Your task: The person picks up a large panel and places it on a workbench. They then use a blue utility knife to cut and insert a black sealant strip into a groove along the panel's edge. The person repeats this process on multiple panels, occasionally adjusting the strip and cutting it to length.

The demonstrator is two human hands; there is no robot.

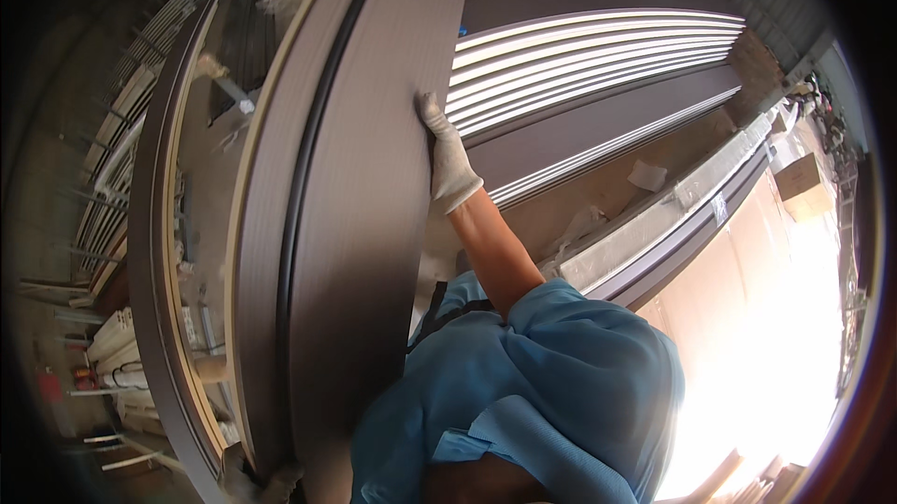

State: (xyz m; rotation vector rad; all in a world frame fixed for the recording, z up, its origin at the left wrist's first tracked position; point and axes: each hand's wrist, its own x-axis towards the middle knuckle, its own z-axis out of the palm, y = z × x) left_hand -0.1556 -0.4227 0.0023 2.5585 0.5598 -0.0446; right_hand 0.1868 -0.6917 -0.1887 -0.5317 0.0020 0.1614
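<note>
A long brown wood-grain door-frame board (374, 177) stands on edge before me, with a black seal strip (318, 121) along its length. My right hand (452, 168), in a pale work glove, grips the board's near edge. The thumb lies on its face, and the fingers pass out of sight behind the edge. Low in the view, in shadow, my left hand (278, 485) holds the board's lower end; its fingers are only partly visible. Left of this board stands a similar brown frame piece (154, 224) with a pale edge.
Stacked brown panels with pale edges (598, 60) lie beyond my right hand. A long wrapped bundle (663, 205) rests at the right, near a cardboard box (804, 186). Racks holding long strips (117, 158) line the far left. Bright light washes out the lower right.
</note>
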